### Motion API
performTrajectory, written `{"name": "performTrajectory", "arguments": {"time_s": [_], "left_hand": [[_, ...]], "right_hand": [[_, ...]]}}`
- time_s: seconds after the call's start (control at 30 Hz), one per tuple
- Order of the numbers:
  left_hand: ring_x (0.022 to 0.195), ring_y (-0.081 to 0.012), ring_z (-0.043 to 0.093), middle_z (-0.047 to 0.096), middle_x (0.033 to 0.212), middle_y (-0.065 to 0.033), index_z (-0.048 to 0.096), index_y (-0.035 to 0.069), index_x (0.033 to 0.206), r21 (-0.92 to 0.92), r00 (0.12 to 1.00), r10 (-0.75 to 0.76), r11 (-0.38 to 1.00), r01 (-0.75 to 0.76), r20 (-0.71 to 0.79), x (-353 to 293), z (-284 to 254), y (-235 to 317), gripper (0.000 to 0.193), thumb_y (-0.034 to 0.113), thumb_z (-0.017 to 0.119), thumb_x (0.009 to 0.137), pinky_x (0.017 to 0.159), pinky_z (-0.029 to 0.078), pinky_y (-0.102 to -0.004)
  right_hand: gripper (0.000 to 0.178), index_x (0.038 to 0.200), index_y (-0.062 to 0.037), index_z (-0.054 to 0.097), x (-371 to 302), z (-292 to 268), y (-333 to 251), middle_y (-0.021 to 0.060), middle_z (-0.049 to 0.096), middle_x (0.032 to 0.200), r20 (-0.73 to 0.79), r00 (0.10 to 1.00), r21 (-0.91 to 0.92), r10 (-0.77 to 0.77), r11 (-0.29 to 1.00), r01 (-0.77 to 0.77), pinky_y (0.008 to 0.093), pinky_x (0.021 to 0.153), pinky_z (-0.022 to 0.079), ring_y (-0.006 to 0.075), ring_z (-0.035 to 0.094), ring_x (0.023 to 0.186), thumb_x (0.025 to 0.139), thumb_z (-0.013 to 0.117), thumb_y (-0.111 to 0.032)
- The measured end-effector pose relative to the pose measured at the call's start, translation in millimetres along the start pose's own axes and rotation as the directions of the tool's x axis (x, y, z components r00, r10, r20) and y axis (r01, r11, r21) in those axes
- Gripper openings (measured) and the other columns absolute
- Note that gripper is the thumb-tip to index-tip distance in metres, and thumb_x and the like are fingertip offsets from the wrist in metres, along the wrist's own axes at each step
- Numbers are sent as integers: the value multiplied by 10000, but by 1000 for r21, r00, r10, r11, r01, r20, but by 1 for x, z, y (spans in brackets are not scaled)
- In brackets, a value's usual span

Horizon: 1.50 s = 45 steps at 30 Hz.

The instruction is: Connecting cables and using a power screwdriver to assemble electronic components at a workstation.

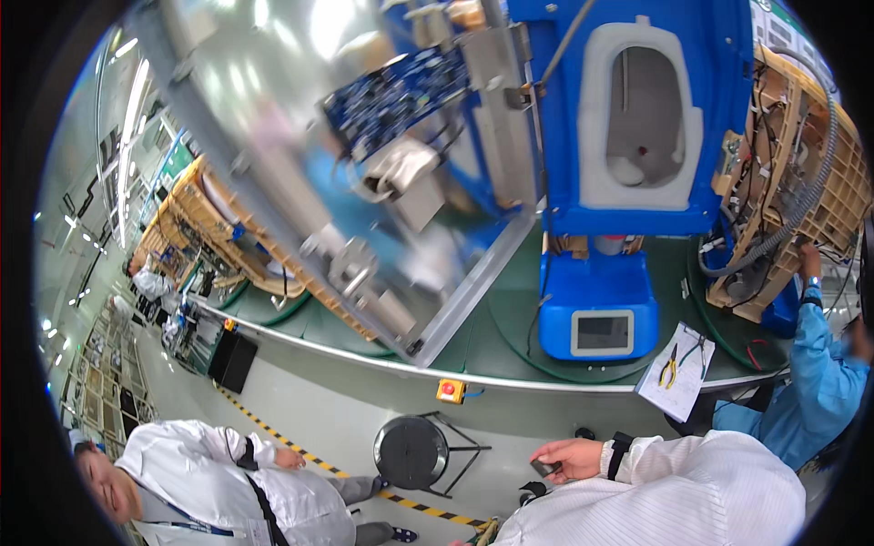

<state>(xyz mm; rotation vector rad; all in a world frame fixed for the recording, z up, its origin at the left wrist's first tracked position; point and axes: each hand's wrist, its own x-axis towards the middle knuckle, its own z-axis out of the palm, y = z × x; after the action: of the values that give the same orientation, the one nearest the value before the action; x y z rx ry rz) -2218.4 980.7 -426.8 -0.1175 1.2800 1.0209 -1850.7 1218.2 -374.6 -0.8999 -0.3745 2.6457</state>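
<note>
My right hand [574,459] reaches in from the lower right in a white striped sleeve with a black wrist strap. Its fingers are closed on a small dark piece [546,468], too small to name. The hand is over the floor, in front of the bench and apart from it. My left hand cannot be made out; at the lower edge only a bit of something yellowish [489,530] shows. Beyond the hand stands a blue machine housing [555,314] with a small dark screen [602,333]. Above the screen is a white oval frame [592,118] round an opening.
A blurred, opened metal-edged panel [473,300] with circuit boards juts out. Pliers [669,371] lie on papers [683,393] at the bench edge, near a red button box [450,390]. A round black stool [411,452] stands before it. A person in white [218,473] and one in blue [824,364] are close.
</note>
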Motion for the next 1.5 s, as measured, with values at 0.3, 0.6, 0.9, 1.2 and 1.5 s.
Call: {"name": "performTrajectory", "arguments": {"time_s": [0.3, 0.6, 0.9, 1.2, 1.5], "left_hand": [[799, -217, 633, 667, 873, -105, 647, 3, 1032, 41, 717, 697, 717, -696, -14, -60, 156, 173, 210, 195, 590, 970, 733, 533, -331], [820, -144, 523, 584, 956, -44, 546, -1, 1258, 76, -204, 972, -213, -974, 116, -248, 282, 316, 336, 237, 486, 1028, 725, 424, -281], [1151, -245, 612, 625, 1228, -205, 479, -67, 1364, 95, -300, 534, -591, -801, 791, -290, 596, 396, 485, 177, 588, 960, 1016, 457, -329], [705, -95, 623, 694, 850, -54, 650, -47, 1095, 303, -166, 407, -847, -437, 898, -290, 673, 425, 284, 111, 711, 867, 660, 517, -245], [703, -82, 610, 698, 855, -37, 678, -18, 1083, 117, -371, 338, -855, -506, 865, -263, 681, 439, 224, 97, 675, 891, 602, 499, -241]], "right_hand": [[382, 1321, -19, 409, -73, 17, -135, 79, 600, 923, 151, 962, -127, -228, 960, 248, 254, 507, 536, 191, 688, 685, 1002, 572, -152], [391, 1322, 7, 433, -186, 169, -293, 157, 657, 899, 392, 584, -397, -711, 442, 804, 331, 701, 535, 226, 661, 780, 968, 566, -94], [270, 1166, 67, 536, -200, 306, -406, 109, 667, 865, 496, -91, -539, -863, -389, 747, 258, 634, 536, 128, 654, 700, 958, 561, -104], [221, 1085, 66, 574, -182, 341, -441, 119, 669, 821, 536, -183, -511, -824, -489, 707, 311, 612, 530, 163, 647, 661, 925, 590, -85], [229, 1116, 22, 612, -175, 338, -460, 19, 635, 848, 630, -69, -455, -774, -439, 774, 238, 640, 488, 74, 584, 722, 961, 607, -146]]}}
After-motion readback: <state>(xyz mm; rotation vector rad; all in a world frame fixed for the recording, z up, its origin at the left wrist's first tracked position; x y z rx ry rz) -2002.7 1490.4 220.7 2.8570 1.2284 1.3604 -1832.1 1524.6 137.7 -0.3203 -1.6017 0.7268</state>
